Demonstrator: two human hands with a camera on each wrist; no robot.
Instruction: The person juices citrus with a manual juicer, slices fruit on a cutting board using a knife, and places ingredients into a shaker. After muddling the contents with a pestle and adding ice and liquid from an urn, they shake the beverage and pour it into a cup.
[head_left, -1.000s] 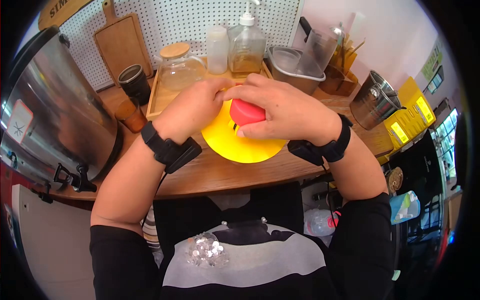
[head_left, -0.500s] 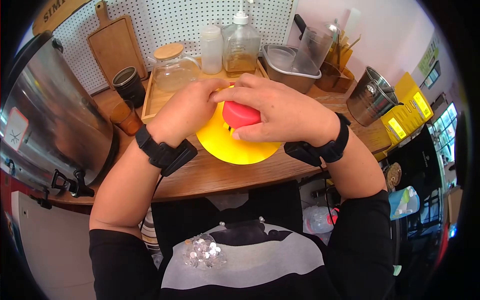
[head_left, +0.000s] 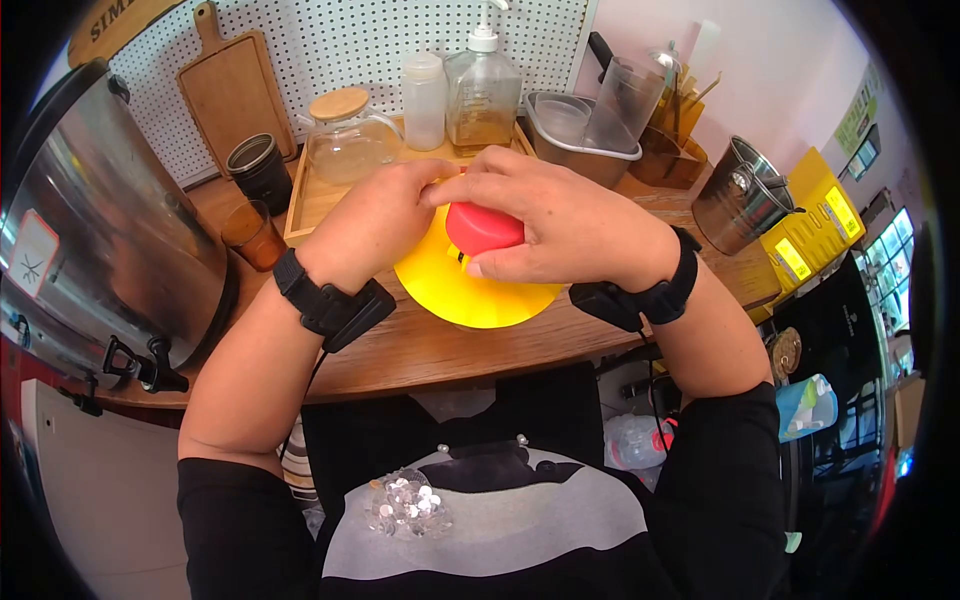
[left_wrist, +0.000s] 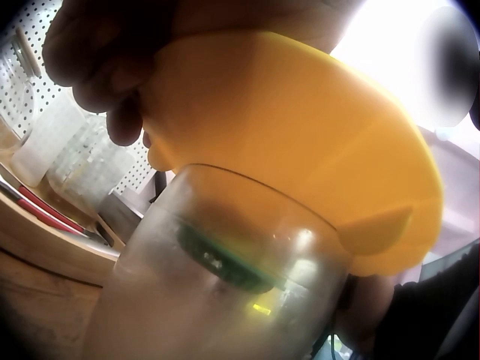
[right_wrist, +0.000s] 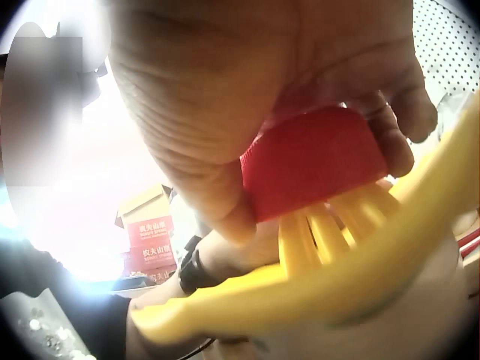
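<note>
My right hand point(head_left: 560, 220) grips a red, rounded knob point(head_left: 482, 230) above a wide yellow disc point(head_left: 475, 300); the right wrist view shows the red knob point(right_wrist: 315, 161) over yellow ribs point(right_wrist: 300, 244) on the disc. Beside it, my left hand point(head_left: 385, 215) lies at the disc's far left, its fingertips partly hidden in the head view. In the left wrist view, curled fingers point(left_wrist: 112, 75) hold the rim of the yellow disc point(left_wrist: 285, 135). Directly under it stands a clear container point(left_wrist: 217, 285), a green round piece point(left_wrist: 225, 262) showing through its wall.
Behind the hands, a wooden tray point(head_left: 300, 215) bears a glass teapot point(head_left: 350, 150) and a pump bottle point(head_left: 483, 100). A large steel vessel point(head_left: 120, 200), amber glass point(head_left: 253, 237) and black cup point(head_left: 260, 175) stand left. A grey tub point(head_left: 585, 150) and steel bucket point(head_left: 738, 205) stand right.
The head view has shifted slightly, so the scene sits a little further left. Both hands keep their hold on the red and yellow pieces, with little visible movement.
</note>
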